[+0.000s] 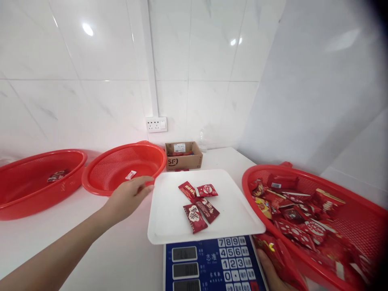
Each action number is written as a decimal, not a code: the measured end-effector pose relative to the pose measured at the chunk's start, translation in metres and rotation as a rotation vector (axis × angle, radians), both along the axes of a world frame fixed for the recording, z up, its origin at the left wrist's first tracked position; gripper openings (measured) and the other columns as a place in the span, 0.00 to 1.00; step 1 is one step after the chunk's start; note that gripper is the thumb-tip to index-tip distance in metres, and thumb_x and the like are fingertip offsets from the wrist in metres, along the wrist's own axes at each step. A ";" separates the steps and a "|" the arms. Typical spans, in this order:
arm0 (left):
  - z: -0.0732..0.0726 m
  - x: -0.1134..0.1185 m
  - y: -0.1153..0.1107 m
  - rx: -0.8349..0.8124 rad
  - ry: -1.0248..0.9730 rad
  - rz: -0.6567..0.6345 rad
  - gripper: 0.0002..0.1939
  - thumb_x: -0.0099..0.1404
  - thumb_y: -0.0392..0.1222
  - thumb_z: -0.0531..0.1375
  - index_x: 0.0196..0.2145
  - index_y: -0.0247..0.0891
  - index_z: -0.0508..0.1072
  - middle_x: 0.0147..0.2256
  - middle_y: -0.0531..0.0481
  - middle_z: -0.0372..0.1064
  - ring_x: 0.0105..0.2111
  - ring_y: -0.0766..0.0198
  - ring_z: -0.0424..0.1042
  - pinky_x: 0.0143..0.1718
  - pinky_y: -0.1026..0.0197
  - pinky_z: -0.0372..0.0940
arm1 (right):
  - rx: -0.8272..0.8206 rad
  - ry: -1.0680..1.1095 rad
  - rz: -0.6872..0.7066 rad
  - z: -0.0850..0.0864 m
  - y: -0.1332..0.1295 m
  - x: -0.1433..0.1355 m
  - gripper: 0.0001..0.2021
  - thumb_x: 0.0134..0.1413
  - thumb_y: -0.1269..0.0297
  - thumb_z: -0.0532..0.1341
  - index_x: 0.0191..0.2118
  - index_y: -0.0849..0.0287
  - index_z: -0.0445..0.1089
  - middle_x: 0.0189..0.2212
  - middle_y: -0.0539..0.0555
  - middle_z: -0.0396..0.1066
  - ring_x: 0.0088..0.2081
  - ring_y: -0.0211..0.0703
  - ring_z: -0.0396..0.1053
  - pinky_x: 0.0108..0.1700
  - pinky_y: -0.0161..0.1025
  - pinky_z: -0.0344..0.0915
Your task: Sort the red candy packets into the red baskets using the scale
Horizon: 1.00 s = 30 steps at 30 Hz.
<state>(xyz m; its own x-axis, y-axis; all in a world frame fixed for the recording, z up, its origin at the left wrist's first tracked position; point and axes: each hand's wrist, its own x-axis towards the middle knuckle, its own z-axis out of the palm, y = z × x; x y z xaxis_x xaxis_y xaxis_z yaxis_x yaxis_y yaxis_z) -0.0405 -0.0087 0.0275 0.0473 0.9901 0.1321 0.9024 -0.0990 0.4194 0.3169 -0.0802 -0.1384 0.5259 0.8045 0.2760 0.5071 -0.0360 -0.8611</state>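
Note:
My left hand (129, 199) reaches in from the left, beside the far left corner of a white weighing tray (165, 218). Thumb and forefinger are a little apart with nothing seen between them. On the tray lie several small red snack packets (194, 218), loosely overlapping. The tray tops a blue digital scale (212, 266) with displays and a keypad. At the lower right, my right hand (268, 270) is partly hidden behind red snack packets (281, 258) that it grips, between the scale and a red basket (253, 178).
The right basket holds many mixed red packets (294, 214). Another red basket (121, 161) behind my left hand has a small white-and-red packet in it. A third basket (39, 194) stands far left. A cardboard box (184, 163) sits behind the tray, near the tiled wall.

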 end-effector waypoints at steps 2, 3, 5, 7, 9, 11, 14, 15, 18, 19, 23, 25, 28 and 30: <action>-0.003 0.018 0.006 0.028 0.013 -0.171 0.21 0.66 0.54 0.49 0.50 0.44 0.69 0.45 0.47 0.72 0.43 0.54 0.72 0.43 0.53 0.67 | -0.022 0.094 0.009 0.003 0.000 -0.006 0.20 0.48 0.51 0.60 0.42 0.60 0.73 0.42 0.57 0.77 0.49 0.56 0.71 0.49 0.42 0.70; -0.006 0.027 0.010 0.030 0.024 -0.257 0.21 0.66 0.54 0.50 0.52 0.44 0.68 0.51 0.46 0.69 0.49 0.53 0.69 0.48 0.52 0.65 | -0.031 0.127 0.005 0.004 0.000 -0.008 0.20 0.48 0.51 0.59 0.42 0.59 0.73 0.43 0.57 0.77 0.49 0.56 0.71 0.50 0.43 0.69; -0.012 0.044 0.019 0.001 0.063 -0.416 0.23 0.68 0.52 0.49 0.57 0.43 0.63 0.59 0.45 0.61 0.59 0.53 0.59 0.57 0.50 0.58 | -0.055 0.157 0.002 0.005 -0.001 -0.010 0.21 0.48 0.50 0.59 0.42 0.59 0.73 0.43 0.57 0.77 0.49 0.56 0.71 0.52 0.43 0.68; -0.017 0.059 0.029 -0.063 0.119 -0.546 0.24 0.70 0.46 0.47 0.62 0.41 0.57 0.64 0.45 0.51 0.65 0.55 0.47 0.62 0.49 0.50 | -0.064 0.160 -0.008 0.006 -0.001 -0.011 0.22 0.47 0.49 0.60 0.43 0.59 0.73 0.44 0.57 0.76 0.50 0.56 0.71 0.53 0.44 0.67; -0.020 0.072 0.040 -0.130 0.164 -0.636 0.25 0.69 0.42 0.48 0.63 0.39 0.54 0.66 0.45 0.47 0.66 0.54 0.40 0.63 0.49 0.46 | -0.071 0.159 -0.021 0.007 -0.002 -0.012 0.22 0.48 0.49 0.60 0.43 0.60 0.74 0.43 0.58 0.77 0.49 0.56 0.71 0.51 0.44 0.68; -0.021 0.081 0.050 -0.161 0.176 -0.681 0.26 0.67 0.43 0.51 0.62 0.39 0.56 0.64 0.43 0.52 0.65 0.53 0.45 0.61 0.50 0.50 | -0.077 0.165 -0.030 0.009 -0.002 -0.013 0.21 0.48 0.49 0.59 0.42 0.60 0.74 0.41 0.58 0.77 0.47 0.56 0.72 0.49 0.44 0.70; -0.023 0.089 0.060 -0.128 0.152 -0.662 0.23 0.65 0.44 0.55 0.57 0.40 0.62 0.55 0.43 0.63 0.56 0.53 0.63 0.53 0.55 0.61 | -0.073 0.187 -0.029 0.013 -0.003 -0.015 0.20 0.49 0.49 0.59 0.41 0.58 0.74 0.41 0.56 0.78 0.47 0.54 0.73 0.48 0.41 0.70; -0.024 0.089 0.061 -0.110 0.142 -0.641 0.21 0.64 0.44 0.55 0.55 0.41 0.64 0.52 0.43 0.65 0.51 0.54 0.67 0.50 0.55 0.63 | -0.072 0.195 -0.025 0.014 -0.003 -0.016 0.20 0.49 0.49 0.59 0.41 0.58 0.74 0.41 0.56 0.78 0.47 0.53 0.73 0.48 0.40 0.70; -0.028 0.086 0.061 -0.047 0.104 -0.556 0.18 0.62 0.42 0.57 0.51 0.43 0.66 0.47 0.46 0.66 0.43 0.56 0.71 0.42 0.57 0.66 | -0.081 0.221 -0.028 0.016 -0.003 -0.016 0.20 0.48 0.49 0.60 0.41 0.59 0.74 0.40 0.56 0.78 0.46 0.52 0.74 0.47 0.39 0.71; -0.028 0.083 0.060 -0.024 0.093 -0.522 0.17 0.62 0.42 0.57 0.50 0.43 0.66 0.46 0.47 0.65 0.42 0.57 0.71 0.42 0.57 0.67 | -0.089 0.228 -0.031 0.016 -0.002 -0.016 0.20 0.48 0.49 0.60 0.41 0.59 0.74 0.39 0.56 0.78 0.46 0.53 0.74 0.46 0.39 0.71; -0.016 0.056 0.061 0.090 0.067 -0.357 0.16 0.65 0.42 0.52 0.50 0.40 0.65 0.46 0.44 0.64 0.47 0.54 0.68 0.47 0.53 0.64 | -0.084 0.252 -0.005 0.016 -0.002 -0.015 0.20 0.48 0.49 0.60 0.41 0.58 0.74 0.39 0.56 0.78 0.46 0.53 0.74 0.47 0.41 0.71; -0.005 0.034 0.067 0.155 0.078 -0.236 0.16 0.67 0.43 0.48 0.50 0.41 0.65 0.49 0.43 0.63 0.46 0.53 0.69 0.46 0.52 0.65 | -0.066 0.250 0.002 0.015 -0.002 -0.015 0.19 0.49 0.50 0.60 0.40 0.58 0.74 0.39 0.55 0.78 0.45 0.53 0.74 0.46 0.41 0.71; 0.006 -0.001 0.078 0.221 0.186 -0.034 0.18 0.68 0.46 0.47 0.52 0.42 0.65 0.51 0.43 0.63 0.44 0.51 0.70 0.43 0.51 0.66 | -0.058 0.233 -0.020 0.016 -0.002 -0.015 0.18 0.48 0.50 0.60 0.40 0.57 0.74 0.39 0.55 0.78 0.45 0.53 0.74 0.46 0.41 0.71; 0.006 -0.014 0.081 0.215 0.227 -0.016 0.22 0.67 0.48 0.48 0.55 0.39 0.64 0.54 0.39 0.62 0.51 0.45 0.66 0.49 0.45 0.63 | -0.049 0.212 -0.026 0.017 -0.002 -0.016 0.19 0.48 0.50 0.60 0.41 0.58 0.74 0.40 0.55 0.78 0.47 0.54 0.73 0.48 0.42 0.71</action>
